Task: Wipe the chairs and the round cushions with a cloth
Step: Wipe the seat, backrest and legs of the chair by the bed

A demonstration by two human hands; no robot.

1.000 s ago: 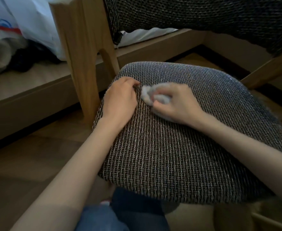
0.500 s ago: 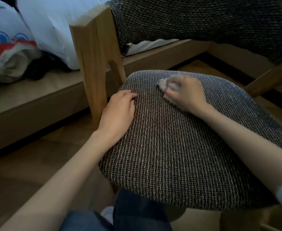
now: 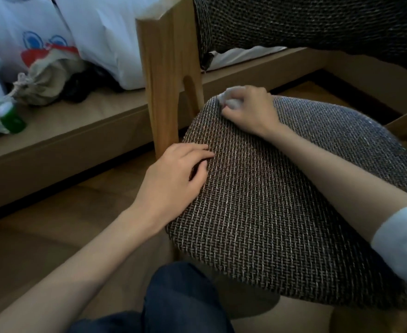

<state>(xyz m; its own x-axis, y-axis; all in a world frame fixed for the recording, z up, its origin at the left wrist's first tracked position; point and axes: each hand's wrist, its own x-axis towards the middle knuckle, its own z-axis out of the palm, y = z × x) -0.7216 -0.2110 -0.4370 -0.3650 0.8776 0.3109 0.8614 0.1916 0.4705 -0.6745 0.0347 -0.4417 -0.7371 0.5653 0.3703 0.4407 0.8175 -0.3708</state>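
The right hand (image 3: pixel 248 109) clutches the cloth (image 3: pixel 228 98) at the round cushion's (image 3: pixel 281 200) far-left edge; the left hand (image 3: pixel 173 174) rests flat, fingers relaxed. Reaching further, the cloth may snag the chair post (image 3: pixel 171 75).

The round cushion (image 3: pixel 281 212) carries both hands. The right hand (image 3: pixel 248 109) pinches a pale cloth (image 3: pixel 231 100) against its far rim, and nearer the person than that grip the left hand (image 3: pixel 176 174) rests with loose fingers on the weave. Just left of the grip stands a wooden chair post (image 3: pixel 168 80), with plank floor (image 3: pixel 53 224) below. Farther left of the grip, a low wooden ledge (image 3: pixel 89 126) bears a white printed bag (image 3: pixel 29 44), a tied drawstring pouch (image 3: pixel 46 84), a green bottle (image 3: pixel 11 118) and white bedding (image 3: pixel 106 37).
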